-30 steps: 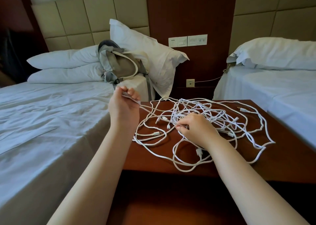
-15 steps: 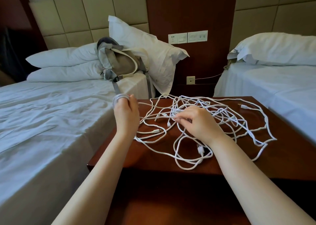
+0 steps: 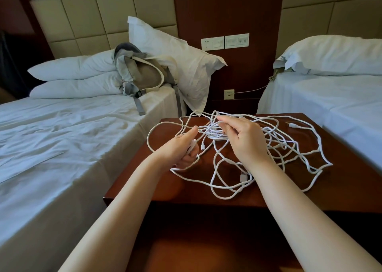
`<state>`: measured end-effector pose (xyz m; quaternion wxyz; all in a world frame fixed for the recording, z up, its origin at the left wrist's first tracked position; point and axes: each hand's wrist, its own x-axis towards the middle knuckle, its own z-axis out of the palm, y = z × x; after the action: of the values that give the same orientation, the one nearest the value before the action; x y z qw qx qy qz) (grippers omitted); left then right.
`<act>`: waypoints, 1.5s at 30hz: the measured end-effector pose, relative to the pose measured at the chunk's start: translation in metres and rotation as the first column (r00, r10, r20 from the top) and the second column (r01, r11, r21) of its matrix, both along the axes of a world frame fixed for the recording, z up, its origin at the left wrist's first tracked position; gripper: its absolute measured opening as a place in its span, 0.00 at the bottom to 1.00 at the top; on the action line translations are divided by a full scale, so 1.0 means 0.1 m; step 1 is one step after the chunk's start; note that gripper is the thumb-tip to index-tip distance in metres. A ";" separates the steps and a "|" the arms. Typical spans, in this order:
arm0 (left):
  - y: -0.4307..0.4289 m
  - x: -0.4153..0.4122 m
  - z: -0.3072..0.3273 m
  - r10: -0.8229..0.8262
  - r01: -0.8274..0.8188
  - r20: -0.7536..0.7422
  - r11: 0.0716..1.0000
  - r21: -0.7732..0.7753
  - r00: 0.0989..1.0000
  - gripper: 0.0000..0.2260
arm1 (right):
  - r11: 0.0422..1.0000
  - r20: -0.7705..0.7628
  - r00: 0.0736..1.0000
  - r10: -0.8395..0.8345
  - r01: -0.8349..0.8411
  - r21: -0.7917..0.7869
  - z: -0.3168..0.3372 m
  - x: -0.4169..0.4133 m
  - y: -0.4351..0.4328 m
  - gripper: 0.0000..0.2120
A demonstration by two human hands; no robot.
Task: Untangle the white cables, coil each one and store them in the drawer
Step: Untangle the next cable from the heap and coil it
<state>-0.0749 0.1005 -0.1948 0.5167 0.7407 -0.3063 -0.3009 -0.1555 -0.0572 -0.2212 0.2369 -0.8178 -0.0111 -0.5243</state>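
A tangle of white cables (image 3: pixel 293 147) lies spread over the dark wooden nightstand (image 3: pixel 144 187) between two beds. My left hand (image 3: pixel 182 149) is near the table's left side, palm turned inward, closed around a few white cable strands. Over the middle of the tangle, my right hand (image 3: pixel 244 139) pinches a lifted bunch of strands between thumb and fingertips. A connector (image 3: pixel 292 125) lies at the far right of the pile. No drawer front is visible.
A bed with white sheets (image 3: pixel 62 147) flanks the nightstand on the left, carrying pillows and a grey-beige backpack (image 3: pixel 142 75). A second bed (image 3: pixel 341 110) stands on the right. Wall sockets (image 3: pixel 225 41) sit on the wood panel behind.
My left hand has come down from above the bed edge to the table and now grips strands lower. My right hand has lifted a bunch of cable up from the pile.
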 end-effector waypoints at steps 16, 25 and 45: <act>0.00 -0.15 0.18 -0.642 0.365 -0.269 0.676 -0.640 0.718 0.14 | 0.993 -0.266 0.957 0.117 -0.109 0.042 0.01 -0.03 0.02 0.10; 0.04 -0.16 0.40 -0.262 -0.174 -0.337 0.493 -0.852 0.905 0.26 | 0.995 -0.332 0.942 0.042 -0.069 -0.070 -0.04 0.04 -0.03 0.05; 0.03 0.10 0.19 0.498 -0.564 -0.383 0.286 -0.775 0.778 0.11 | 0.984 -0.603 0.796 -0.061 -0.055 -0.172 0.02 -0.08 -0.13 0.05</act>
<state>-0.0652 0.1033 -0.1759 0.8921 0.4281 -0.1325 0.0580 -0.1635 -0.0702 -0.2195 0.1521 -0.9604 0.0190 -0.2326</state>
